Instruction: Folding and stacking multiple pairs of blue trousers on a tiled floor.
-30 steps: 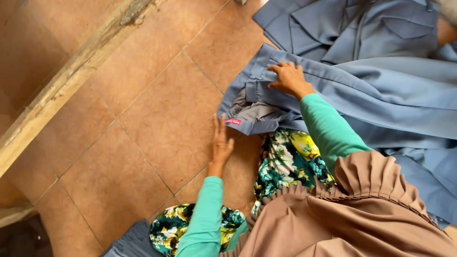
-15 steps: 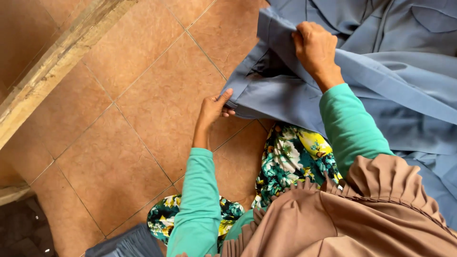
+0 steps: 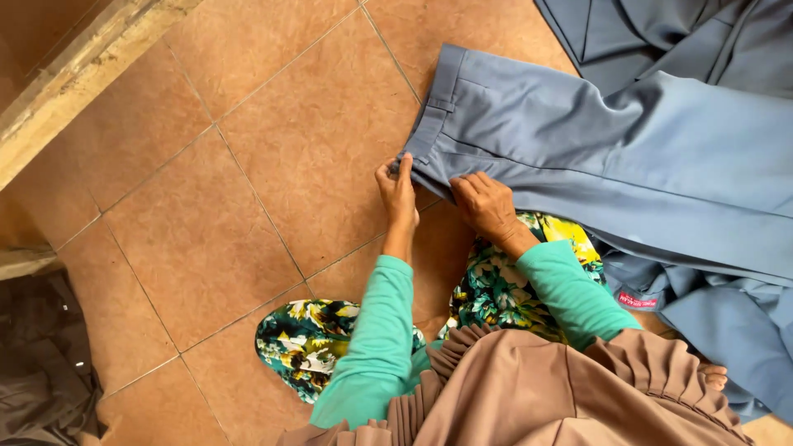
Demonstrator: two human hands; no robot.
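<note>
A pair of grey-blue trousers (image 3: 595,140) lies flat on the tiled floor, its waistband towards the left. My left hand (image 3: 398,188) pinches the near corner of the waistband. Beside it, my right hand (image 3: 487,206) presses on the trousers' near edge with the fingers curled over the cloth. Both arms wear teal sleeves. A brown pleated veil (image 3: 529,388) hangs over my floral-clad lap (image 3: 504,281).
More grey-blue garments (image 3: 677,33) are piled at the top right and others (image 3: 727,322) at the right under the trousers. A wooden beam (image 3: 74,91) crosses the top left. Dark cloth (image 3: 41,363) lies at the bottom left. Terracotta tiles (image 3: 248,206) cover the floor.
The trousers have been turned over and spread flat. My right hand came down from the raised cloth to the near edge, and my left hand moved from the floor to the waistband corner.
</note>
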